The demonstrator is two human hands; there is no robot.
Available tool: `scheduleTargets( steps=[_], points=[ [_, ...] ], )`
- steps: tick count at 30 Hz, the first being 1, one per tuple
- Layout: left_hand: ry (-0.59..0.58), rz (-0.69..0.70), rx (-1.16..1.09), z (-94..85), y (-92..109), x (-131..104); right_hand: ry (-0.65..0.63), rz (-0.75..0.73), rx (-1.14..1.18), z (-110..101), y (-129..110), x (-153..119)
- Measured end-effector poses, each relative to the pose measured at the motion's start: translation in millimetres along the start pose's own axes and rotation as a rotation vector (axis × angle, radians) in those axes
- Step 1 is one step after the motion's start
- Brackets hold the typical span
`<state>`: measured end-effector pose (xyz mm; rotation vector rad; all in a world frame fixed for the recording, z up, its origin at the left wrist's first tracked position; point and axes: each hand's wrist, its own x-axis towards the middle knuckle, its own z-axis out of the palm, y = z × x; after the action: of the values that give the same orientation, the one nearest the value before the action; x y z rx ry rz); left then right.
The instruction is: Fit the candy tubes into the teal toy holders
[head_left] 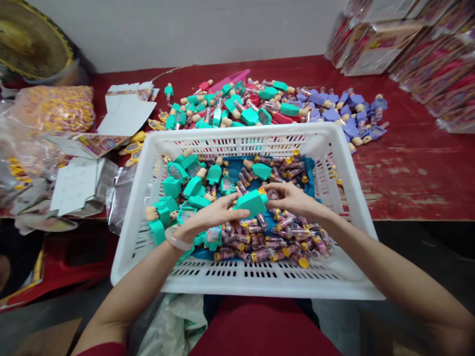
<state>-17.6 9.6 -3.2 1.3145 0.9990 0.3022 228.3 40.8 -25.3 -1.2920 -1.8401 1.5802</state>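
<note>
Your L hand [219, 213] has its fingers clamped on the teal bottle-shaped piece [252, 202], held over the middle of the white basket [245, 284]. Its long axis runs approx. L–R, neck pointing R & slightly far. Your R hand [291, 199] has thumb & fingertips at the neck end; can't tell if they're clamped. In basket: other teal pieces [172, 188] mostly L, yellow-capped vials [261, 254] mostly R.

Centre: our left hand [222, 210] grips a teal piece [252, 202], our right hand [285, 196] at its narrow end | Around: our white basket [274, 287], similar teal cases [172, 188] left, yellow-ended tubes [256, 242] lower right | Upper right: purple pieces [330, 114], stacked packages [386, 47] | Upper left: bag of yellow parts [63, 106], white cards [126, 116]
</note>
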Motion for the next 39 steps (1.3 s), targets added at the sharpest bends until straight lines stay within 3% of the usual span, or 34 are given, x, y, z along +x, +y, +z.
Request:
scheduleTargets(
  steps=[5,8,14,19,25,32,39],
  points=[
    [0.250,0.053,0.329,5.0,4,-5,0.066,-0.169,-0.547,9,1,-6],
    [0.312,0.092,0.483,2.6,7,-10,0.056,-0.217,-0.806,14,2,-9],
    [0.331,0.058,0.574,1.9,6,-11,0.143,-0.547,-0.882,17,6,-8],
    [0.238,-0.011,0.309,-1.0,13,-11,0.217,-0.635,-0.841,13,-7,-10],
    [0.211,-0.051,0.170,0.0,22,-18,0.232,-0.689,-0.755,15,-10,-17],
    [0.055,-0.187,-0.292,3.8,15,-14,0.294,-0.801,-0.923,20,-8,-23],
    [-0.055,-0.271,-0.365,4.2,1,-2,0.259,-0.782,-0.972,22,-2,-27]
  ],
)
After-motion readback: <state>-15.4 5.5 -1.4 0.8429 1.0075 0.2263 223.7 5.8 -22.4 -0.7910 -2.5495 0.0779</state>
